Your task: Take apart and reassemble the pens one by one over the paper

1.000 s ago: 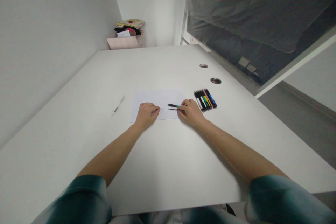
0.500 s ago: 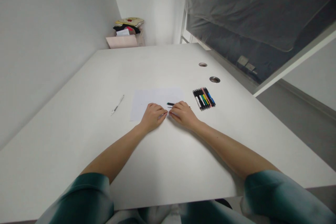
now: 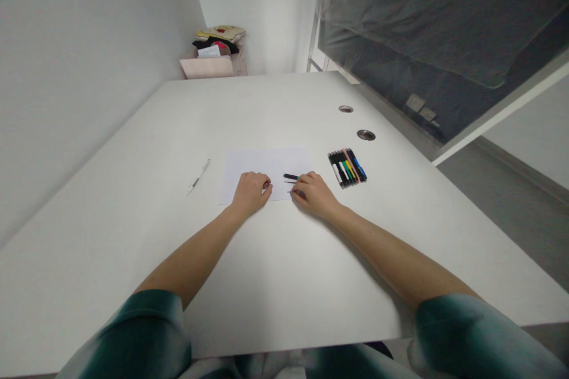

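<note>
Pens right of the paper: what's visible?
A tight row of pens lies flat on the white table, angled, just right of the paper sheet. Barrels look like plastic, mostly black, with white, yellow, green, pink and blue parts. Any wrapper is too small to tell. The right hand is near but apart.

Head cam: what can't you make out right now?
Head view only:
- Left hand: its own back hides the palm, so anything held can't be seen.
- Right hand: its fingers cover part of the thin dark item.
- Row of colored pens: any printing is too small to read.
- Pile behind the table: too small and blurred to identify.
</note>
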`<control>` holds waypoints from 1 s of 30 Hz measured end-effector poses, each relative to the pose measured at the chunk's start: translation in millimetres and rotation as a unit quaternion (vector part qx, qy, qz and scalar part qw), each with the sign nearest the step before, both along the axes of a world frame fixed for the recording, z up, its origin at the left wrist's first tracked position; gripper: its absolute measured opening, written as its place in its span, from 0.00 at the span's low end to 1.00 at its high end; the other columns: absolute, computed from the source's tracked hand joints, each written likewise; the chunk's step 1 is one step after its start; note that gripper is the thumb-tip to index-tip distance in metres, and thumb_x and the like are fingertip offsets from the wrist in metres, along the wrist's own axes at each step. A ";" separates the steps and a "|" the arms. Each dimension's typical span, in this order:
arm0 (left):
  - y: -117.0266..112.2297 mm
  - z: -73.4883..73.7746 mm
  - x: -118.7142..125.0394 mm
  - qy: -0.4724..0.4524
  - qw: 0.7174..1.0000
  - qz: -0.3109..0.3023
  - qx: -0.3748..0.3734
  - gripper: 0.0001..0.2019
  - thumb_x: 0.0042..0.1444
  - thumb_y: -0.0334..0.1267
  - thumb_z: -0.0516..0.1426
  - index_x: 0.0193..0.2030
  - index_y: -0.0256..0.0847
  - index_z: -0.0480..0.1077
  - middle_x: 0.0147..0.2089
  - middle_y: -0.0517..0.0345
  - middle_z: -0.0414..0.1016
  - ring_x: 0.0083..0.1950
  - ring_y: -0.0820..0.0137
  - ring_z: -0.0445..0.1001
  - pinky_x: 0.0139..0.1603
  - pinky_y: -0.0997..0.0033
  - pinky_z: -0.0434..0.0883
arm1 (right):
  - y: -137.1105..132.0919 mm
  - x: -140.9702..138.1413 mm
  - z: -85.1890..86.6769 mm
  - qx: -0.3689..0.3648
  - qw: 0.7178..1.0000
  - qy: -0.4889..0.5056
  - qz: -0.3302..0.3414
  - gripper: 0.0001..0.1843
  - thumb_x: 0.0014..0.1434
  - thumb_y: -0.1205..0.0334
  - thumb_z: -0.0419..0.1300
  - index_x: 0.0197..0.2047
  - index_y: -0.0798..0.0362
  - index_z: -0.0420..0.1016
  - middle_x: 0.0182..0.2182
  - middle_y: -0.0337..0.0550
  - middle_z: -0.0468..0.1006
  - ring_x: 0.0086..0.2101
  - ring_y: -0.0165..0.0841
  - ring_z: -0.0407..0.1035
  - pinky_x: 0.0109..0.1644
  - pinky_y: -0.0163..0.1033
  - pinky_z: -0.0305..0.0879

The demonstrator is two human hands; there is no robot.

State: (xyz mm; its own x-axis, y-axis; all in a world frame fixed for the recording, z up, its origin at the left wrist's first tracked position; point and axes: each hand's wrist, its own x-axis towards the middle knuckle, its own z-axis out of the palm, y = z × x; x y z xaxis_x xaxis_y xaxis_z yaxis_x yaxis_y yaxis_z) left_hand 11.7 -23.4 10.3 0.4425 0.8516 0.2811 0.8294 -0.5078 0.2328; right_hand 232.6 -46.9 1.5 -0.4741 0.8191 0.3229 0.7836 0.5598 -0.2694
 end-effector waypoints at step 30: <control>6.9 -10.1 -25.4 0.067 0.995 0.056 -0.055 0.34 0.57 0.60 0.54 0.63 0.40 0.64 0.69 0.41 0.59 0.70 0.49 0.57 0.68 0.47 0.57 | 10.3 36.0 -6.4 -0.065 0.989 -0.082 -0.107 0.33 0.62 0.41 0.52 0.63 0.53 0.65 0.65 0.57 0.61 0.64 0.54 0.54 0.63 0.59 0.55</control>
